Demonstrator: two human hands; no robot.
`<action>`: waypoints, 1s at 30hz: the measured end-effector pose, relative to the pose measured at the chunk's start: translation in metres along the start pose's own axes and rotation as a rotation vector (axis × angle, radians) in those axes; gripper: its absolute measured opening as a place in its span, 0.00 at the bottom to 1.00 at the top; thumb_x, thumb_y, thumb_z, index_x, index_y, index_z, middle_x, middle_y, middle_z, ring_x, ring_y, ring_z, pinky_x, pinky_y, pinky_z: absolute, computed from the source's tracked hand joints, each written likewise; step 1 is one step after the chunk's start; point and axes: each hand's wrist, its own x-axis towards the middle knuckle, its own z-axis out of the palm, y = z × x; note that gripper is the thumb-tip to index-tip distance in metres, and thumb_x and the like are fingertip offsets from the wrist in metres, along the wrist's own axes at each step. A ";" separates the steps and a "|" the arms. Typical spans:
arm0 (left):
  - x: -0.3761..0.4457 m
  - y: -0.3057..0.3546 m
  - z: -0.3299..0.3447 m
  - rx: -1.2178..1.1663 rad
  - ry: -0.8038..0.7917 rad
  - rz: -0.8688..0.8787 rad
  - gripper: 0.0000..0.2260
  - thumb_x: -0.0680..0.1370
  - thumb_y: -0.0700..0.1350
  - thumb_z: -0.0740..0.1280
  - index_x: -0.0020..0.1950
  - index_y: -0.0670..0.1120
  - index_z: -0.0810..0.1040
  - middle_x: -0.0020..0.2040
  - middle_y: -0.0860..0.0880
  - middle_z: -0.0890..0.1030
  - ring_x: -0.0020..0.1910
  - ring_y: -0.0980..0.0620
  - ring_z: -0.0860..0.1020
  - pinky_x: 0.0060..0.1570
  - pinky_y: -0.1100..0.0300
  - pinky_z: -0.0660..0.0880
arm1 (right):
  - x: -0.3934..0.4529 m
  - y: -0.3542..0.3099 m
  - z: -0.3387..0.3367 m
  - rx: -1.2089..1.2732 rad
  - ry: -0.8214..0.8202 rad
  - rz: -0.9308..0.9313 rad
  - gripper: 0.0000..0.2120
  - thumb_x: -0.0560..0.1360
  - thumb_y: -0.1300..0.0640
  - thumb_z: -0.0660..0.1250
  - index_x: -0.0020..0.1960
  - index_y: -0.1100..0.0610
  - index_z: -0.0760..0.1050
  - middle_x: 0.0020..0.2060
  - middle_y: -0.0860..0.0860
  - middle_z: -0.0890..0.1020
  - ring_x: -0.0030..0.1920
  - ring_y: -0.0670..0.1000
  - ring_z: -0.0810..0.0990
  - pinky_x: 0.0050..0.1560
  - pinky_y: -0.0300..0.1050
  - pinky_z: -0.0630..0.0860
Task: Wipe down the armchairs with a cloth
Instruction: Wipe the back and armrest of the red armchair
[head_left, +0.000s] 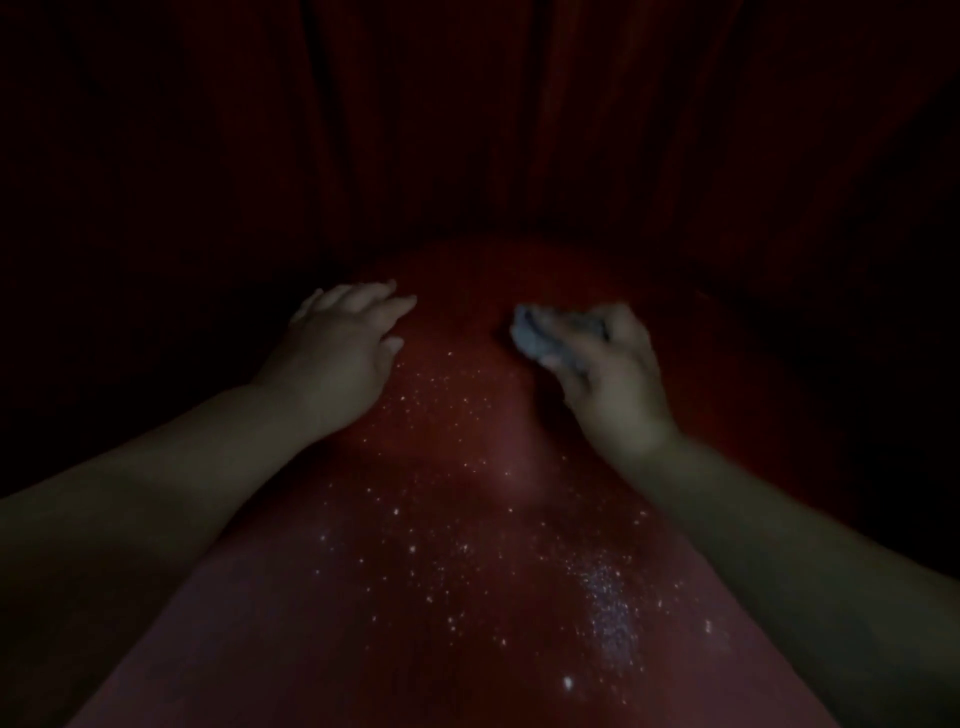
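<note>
The scene is very dark. A red padded armchair surface (467, 519) fills the middle and lower part of the head view, dotted with several pale specks. My right hand (613, 374) grips a small bunched grey cloth (535, 332) and holds it against the red surface at centre right. My left hand (343, 343) rests flat on the same surface at centre left, fingers fairly straight and spread, holding nothing.
Dark red pleated fabric (493, 130), either a curtain or the chair's back, rises behind the hands. Both sides of the view are black, and nothing can be made out there.
</note>
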 end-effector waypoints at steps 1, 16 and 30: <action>-0.002 -0.002 0.001 0.004 -0.012 0.006 0.21 0.81 0.49 0.59 0.75 0.54 0.64 0.76 0.52 0.61 0.75 0.51 0.56 0.74 0.52 0.47 | 0.016 0.000 0.004 -0.024 0.018 0.011 0.19 0.75 0.57 0.68 0.65 0.46 0.74 0.52 0.50 0.70 0.53 0.52 0.71 0.48 0.55 0.77; -0.046 -0.026 0.008 0.011 -0.097 -0.076 0.26 0.79 0.57 0.58 0.77 0.56 0.58 0.79 0.55 0.53 0.77 0.52 0.51 0.73 0.51 0.49 | 0.054 -0.033 0.038 -0.147 -0.055 -0.030 0.15 0.77 0.53 0.65 0.63 0.50 0.76 0.54 0.54 0.74 0.55 0.57 0.73 0.49 0.47 0.75; -0.084 -0.044 0.012 -0.051 -0.086 -0.173 0.32 0.76 0.60 0.63 0.77 0.59 0.54 0.79 0.56 0.50 0.76 0.51 0.50 0.73 0.46 0.56 | 0.044 -0.066 0.053 -0.182 -0.160 -0.231 0.19 0.77 0.54 0.66 0.67 0.48 0.74 0.52 0.58 0.74 0.53 0.59 0.71 0.53 0.51 0.70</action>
